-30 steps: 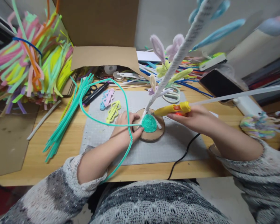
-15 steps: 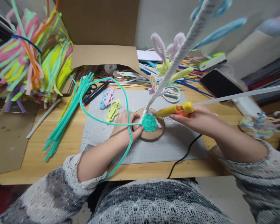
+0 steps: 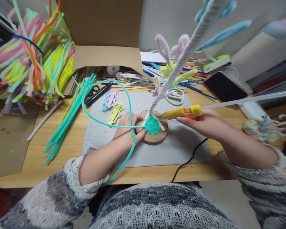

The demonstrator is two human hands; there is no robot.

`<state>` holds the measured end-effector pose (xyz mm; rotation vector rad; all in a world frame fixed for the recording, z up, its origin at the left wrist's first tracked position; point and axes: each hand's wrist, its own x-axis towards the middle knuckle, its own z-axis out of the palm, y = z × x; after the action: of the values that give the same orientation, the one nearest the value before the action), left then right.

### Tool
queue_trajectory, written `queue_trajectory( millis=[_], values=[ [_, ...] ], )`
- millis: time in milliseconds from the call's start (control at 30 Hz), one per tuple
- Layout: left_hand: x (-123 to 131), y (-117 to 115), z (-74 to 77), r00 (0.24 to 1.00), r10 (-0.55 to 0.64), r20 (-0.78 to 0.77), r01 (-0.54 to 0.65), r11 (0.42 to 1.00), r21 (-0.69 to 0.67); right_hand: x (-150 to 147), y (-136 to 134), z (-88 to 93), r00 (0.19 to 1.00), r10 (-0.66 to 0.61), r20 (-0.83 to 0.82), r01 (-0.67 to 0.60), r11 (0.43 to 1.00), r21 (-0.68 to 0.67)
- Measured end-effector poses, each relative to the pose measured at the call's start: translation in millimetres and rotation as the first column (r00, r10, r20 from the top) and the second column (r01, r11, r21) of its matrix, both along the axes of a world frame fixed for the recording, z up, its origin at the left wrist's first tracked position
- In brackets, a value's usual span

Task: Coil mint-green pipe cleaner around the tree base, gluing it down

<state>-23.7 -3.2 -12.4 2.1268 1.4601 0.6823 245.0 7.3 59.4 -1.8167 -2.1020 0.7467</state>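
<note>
On a gray mat (image 3: 102, 136), the left hand (image 3: 126, 135) grasps a disc (image 3: 154, 138) bearing a green coil (image 3: 152, 125) and white stem (image 3: 181, 60); the right hand (image 3: 202, 122), apart, grips a glue gun (image 3: 178, 112), tip near the coil.

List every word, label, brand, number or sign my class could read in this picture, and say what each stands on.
No text can be read anywhere.
Yellow glue gun in the right hand: no legible lettering.
Black marker pen: any print is too small and blurred.
Grey mat: faint grid lines, no readable numbers.
White stem: dark flecks that do not read as letters.
</note>
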Motion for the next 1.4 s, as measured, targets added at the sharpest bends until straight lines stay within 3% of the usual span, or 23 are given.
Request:
queue_trajectory(
  millis=[567, 967, 1167, 1400],
  values=[
    [0.8, -0.1, 0.5, 1.0, 0.006, 0.016, -0.006, 1.0, -0.012, -1.0, -1.9, -0.7, 0.997, 0.019, 0.073, -0.018, 1.0, -0.013],
    [1.4, 0.0, 1.8, 1.0, 0.01, 0.002, -0.01, 1.0, -0.022, 5.4, -4.0, 2.1, 0.999, 0.031, -0.009, -0.031, 0.998, -0.052],
    [0.7, 0.5, -0.5, 1.0, 0.007, 0.011, -0.007, 1.0, -0.002, 0.3, -4.2, 2.9, 1.0, -0.016, 0.023, 0.017, 0.999, -0.042],
    [0.7, 0.5, -0.4, 1.0, -0.001, 0.012, 0.001, 1.0, 0.004, -3.2, -6.2, 0.6, 0.999, 0.015, 0.029, -0.014, 0.999, -0.033]
  ],
)
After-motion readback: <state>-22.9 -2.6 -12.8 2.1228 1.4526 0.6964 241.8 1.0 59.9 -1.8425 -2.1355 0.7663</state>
